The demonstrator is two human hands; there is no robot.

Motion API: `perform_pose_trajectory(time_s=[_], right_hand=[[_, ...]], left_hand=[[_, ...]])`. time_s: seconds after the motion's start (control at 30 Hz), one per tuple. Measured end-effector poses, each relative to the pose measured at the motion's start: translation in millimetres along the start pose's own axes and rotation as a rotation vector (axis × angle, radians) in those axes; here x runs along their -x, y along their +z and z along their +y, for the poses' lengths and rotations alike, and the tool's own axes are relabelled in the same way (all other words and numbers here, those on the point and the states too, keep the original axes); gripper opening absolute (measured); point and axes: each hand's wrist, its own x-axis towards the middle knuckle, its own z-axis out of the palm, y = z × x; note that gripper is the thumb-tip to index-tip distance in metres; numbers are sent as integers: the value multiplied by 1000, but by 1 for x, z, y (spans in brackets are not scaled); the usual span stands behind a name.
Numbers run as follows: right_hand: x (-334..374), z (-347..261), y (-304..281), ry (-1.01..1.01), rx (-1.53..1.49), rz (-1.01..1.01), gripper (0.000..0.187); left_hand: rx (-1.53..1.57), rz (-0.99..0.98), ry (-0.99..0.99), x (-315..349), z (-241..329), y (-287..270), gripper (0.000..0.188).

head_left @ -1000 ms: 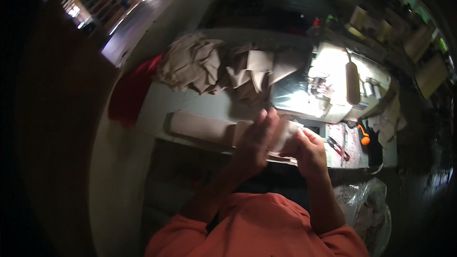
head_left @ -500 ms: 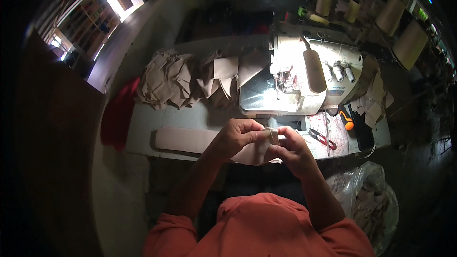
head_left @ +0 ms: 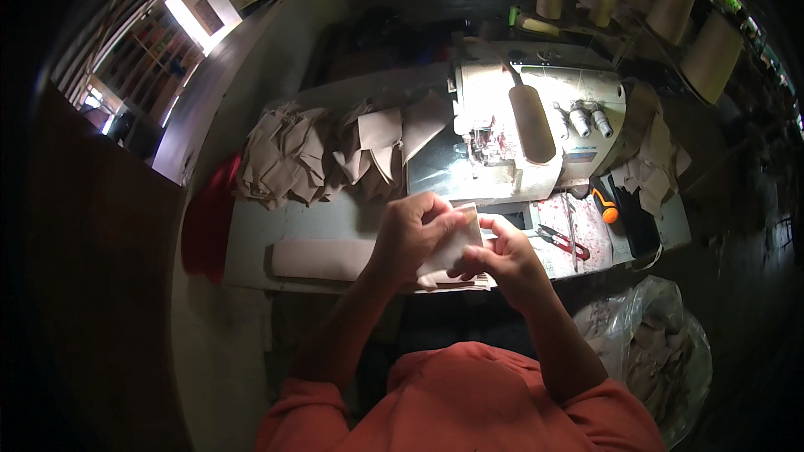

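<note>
A beige piece of fabric (head_left: 452, 249) is held up between my two hands over the front edge of the table. My left hand (head_left: 416, 234) pinches its upper part between thumb and fingers. Lower on its right edge, my right hand (head_left: 501, 258) grips it between thumb and fingertips. Below my hands, a long flat stack of beige fabric (head_left: 318, 259) lies along the table edge. Just beyond my hands stands a white sewing machine (head_left: 578, 130) with its lamp lit over the needle area.
Heaps of cut beige fabric (head_left: 285, 155) lie at the far left of the table. Red thread snips (head_left: 563, 243) and an orange-handled tool (head_left: 609, 208) lie on the right. Cones of thread (head_left: 713, 59) stand behind. A clear plastic bag (head_left: 662, 351) of fabric pieces sits at the lower right.
The fabric piece now stands flatter and more upright between my hands, where it was bunched and folded. My left hand has moved slightly. The whole view has shifted a little.
</note>
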Motion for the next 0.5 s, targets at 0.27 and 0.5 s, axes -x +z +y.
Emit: perform_pose_trajectory(time_s=[0.27,0.5], right_hand=[[-25,31,-21,-91,-28,243,15],[-29,30,-15,-253,-39,334,28]], left_hand=[[-510,2,556,-40,-15,13,13],[-446,-38,464,-53,-22,14,12]])
